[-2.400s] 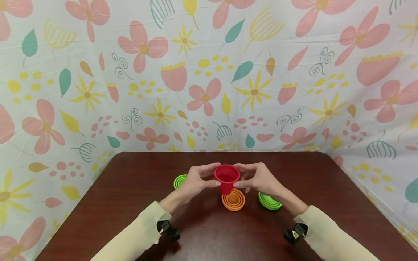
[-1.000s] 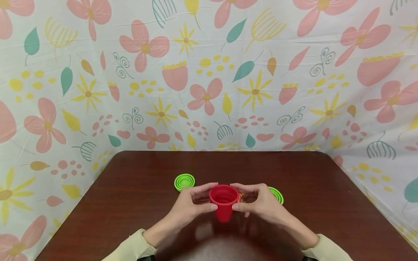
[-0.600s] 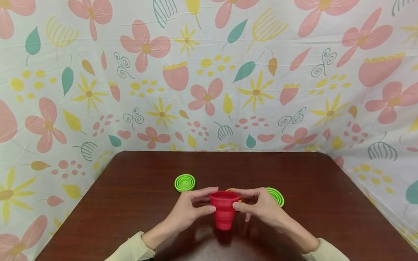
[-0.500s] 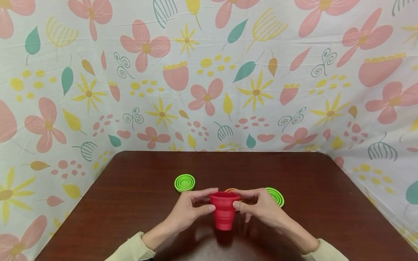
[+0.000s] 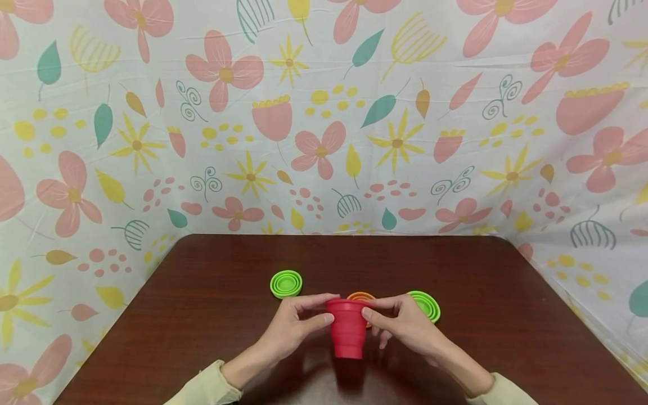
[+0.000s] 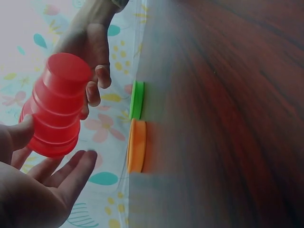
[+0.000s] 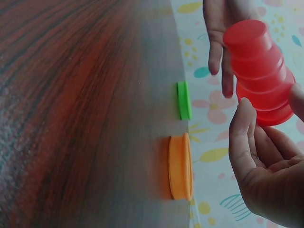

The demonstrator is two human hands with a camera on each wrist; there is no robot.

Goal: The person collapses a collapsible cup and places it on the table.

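Note:
A red collapsible cup (image 5: 349,332), stretched out to full height with stepped rings, is held above the table in the head view. My left hand (image 5: 286,326) pinches its rim from the left between thumb and fingers. From the right, my right hand (image 5: 410,326) pinches the rim the same way. Both wrist views show the cup's narrow base and ringed wall, with the lower fingers of each hand spread away from it. Behind the cup, partly hidden by it and the right hand, lies a flattened orange collapsible cup (image 5: 361,295).
Two flattened green collapsible cups lie on the dark wooden table (image 5: 228,270): a left green cup (image 5: 286,283) beyond the left hand, and a right green cup (image 5: 426,305) partly behind the right hand. A flower-patterned cloth (image 5: 324,140) hangs behind the table.
Both hands have brought the red cup nearer and lower. It has tilted, its inside turning out of sight and its side coming into view. The green and orange cups stay put.

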